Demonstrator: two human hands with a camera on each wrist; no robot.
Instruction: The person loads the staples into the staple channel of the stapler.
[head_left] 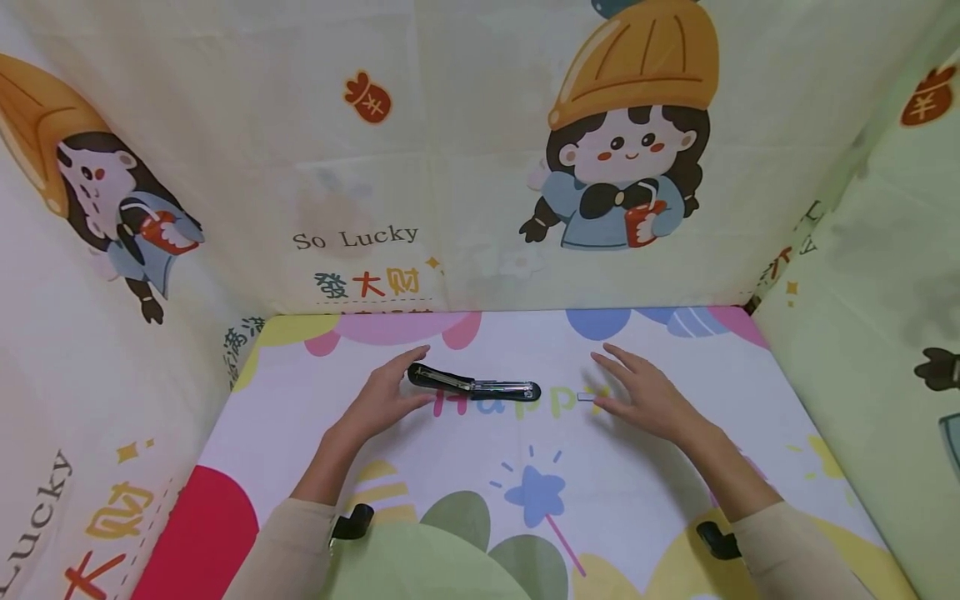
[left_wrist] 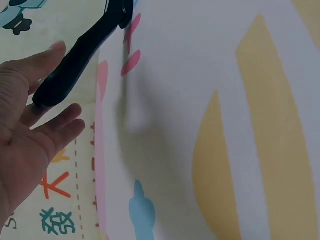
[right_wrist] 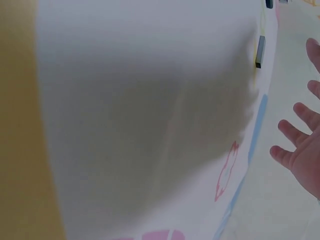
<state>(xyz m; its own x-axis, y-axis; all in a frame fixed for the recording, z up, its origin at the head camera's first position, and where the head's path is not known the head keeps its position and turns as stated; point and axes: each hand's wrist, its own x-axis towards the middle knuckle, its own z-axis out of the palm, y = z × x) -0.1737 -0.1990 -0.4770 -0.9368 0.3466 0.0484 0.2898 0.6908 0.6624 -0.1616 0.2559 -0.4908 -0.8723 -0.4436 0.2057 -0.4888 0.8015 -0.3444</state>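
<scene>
A black, elongated stapler with a bare metal channel [head_left: 504, 390] lies opened out on the white tabletop with colourful cartoon prints [head_left: 465, 454], across the printed word "Happy". The left hand [head_left: 375, 406] is loosely spread around the stapler's left end, its fingers relaxed rather than clenched; whether they touch it, I cannot tell. To the stapler's right, a small silver-grey staple strip [head_left: 584, 397] lies near the right hand [head_left: 651, 402], which is empty with fingers spread. A cream cloth with cartoon figures [head_left: 472, 125] hangs at the far side.
</scene>
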